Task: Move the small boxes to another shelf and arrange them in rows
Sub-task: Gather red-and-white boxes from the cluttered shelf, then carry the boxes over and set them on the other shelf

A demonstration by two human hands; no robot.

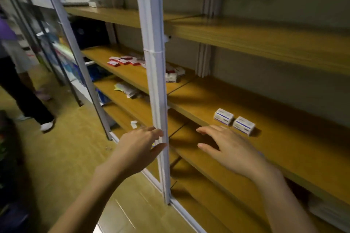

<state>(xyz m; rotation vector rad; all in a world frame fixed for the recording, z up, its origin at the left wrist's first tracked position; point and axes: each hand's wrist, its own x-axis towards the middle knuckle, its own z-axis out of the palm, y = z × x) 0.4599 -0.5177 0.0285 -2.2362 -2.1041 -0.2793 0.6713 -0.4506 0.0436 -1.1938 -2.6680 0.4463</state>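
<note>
1. Post point(157, 81) stands between the hands. The left hand point(138, 149) is just beside it, fingers loosely spread and holding nothing; a quick reach past could knock knuckles on it.
2. The right hand point(229, 151) hovers flat and spread over the front edge of the shelf point(284, 147), empty, just beside the two white boxes point(223, 116).
3. Those boxes sit side by side near the front edge. No lip shows there, so a sideways brush would likely push one off.
4. Red boxes point(123, 61) lie scattered on the left bay at the same level, some hidden behind the post. Grabbing several at once risks dropping them.
5. Open wood runs behind and to the right of the white boxes, with room for rows. The upper shelf point(265, 43) limits how high a box can be lifted.
6. Another person point(17, 73) stands well apart at the left.
</note>
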